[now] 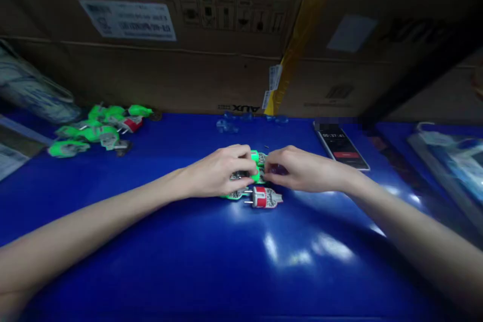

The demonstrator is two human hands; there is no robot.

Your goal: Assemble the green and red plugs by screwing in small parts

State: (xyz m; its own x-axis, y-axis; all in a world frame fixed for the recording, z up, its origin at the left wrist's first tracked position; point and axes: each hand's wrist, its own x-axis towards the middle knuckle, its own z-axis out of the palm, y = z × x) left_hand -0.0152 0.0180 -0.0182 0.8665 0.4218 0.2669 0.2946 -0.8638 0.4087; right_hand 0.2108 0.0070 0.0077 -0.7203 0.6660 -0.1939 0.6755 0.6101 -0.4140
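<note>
My left hand [231, 170] is closed on a green plug piece [255, 175] near the middle of the blue table. Opposite it, my right hand [290, 167] has its fingers bent together at the right end of the green pieces; a clear, purplish item [278, 169] shows between its fingers. Another green piece [254, 155] lies just behind the fingertips. Just in front of the hands lies a red and white plug piece [266, 197], its prongs pointing left. Beside it, partly under my left hand, is a green-edged piece [236, 194].
Several green pieces [94, 133] and a red one [132, 124] lie piled at the left. Small clear parts [227, 126] sit before the cardboard boxes [211, 75]. A phone [341, 146] lies right of centre, with plastic bags [449, 153] at far right.
</note>
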